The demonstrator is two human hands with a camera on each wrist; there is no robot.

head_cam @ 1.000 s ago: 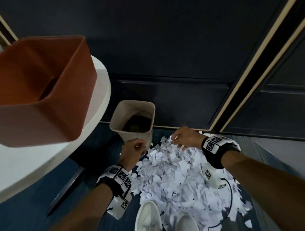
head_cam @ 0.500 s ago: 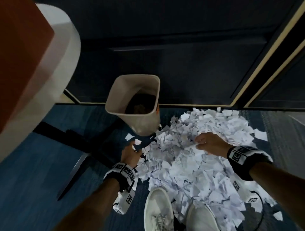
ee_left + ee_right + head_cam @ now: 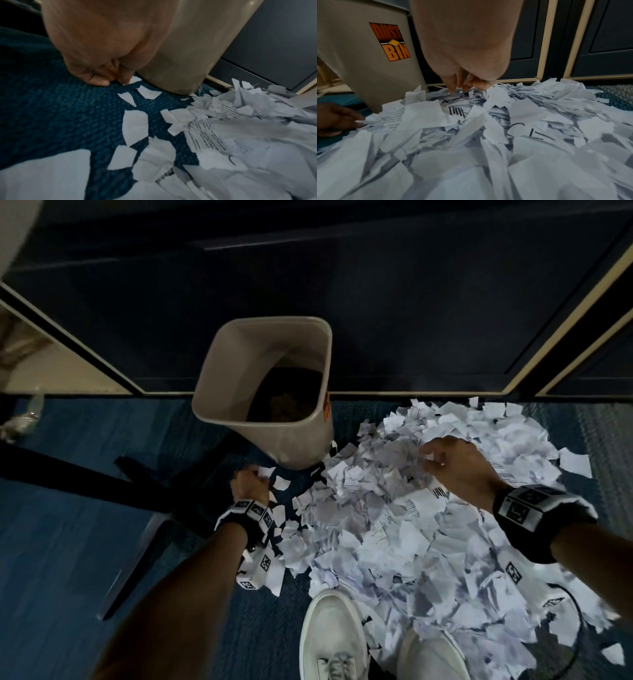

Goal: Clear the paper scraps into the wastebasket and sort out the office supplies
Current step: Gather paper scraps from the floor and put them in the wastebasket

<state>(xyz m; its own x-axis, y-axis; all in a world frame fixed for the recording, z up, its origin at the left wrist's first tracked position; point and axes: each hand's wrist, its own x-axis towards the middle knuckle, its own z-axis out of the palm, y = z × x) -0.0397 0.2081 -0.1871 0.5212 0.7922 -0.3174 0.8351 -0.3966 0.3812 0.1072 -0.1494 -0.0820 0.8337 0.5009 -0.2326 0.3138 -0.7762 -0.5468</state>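
A beige wastebasket point(image 3: 294, 446) stands on blue carpet, its side labelled DUST BIN point(image 3: 392, 42). A wide pile of torn white paper scraps point(image 3: 411, 542) spreads from its base to the right. My left hand point(image 3: 250, 481) is down at the bin's foot point(image 3: 171, 75), where its fingertips point(image 3: 126, 81) pinch one small scrap off the carpet. My right hand point(image 3: 442, 460) is sunk in the top of the pile, with curled fingers point(image 3: 453, 86) gripping scraps. In the right wrist view the left hand point(image 3: 339, 119) shows at the left edge.
Black table legs point(image 3: 85, 474) cross the carpet left of the bin. Dark cabinet doors point(image 3: 342, 285) close off the back. My two white shoes point(image 3: 332, 638) stand at the pile's near edge. A black cable point(image 3: 579, 628) loops over the scraps at the right.
Both hands have dropped from beside the bin's rim to the floor: the left to the bin's foot, the right into the pile. The view has tilted down, and the table has left the picture.
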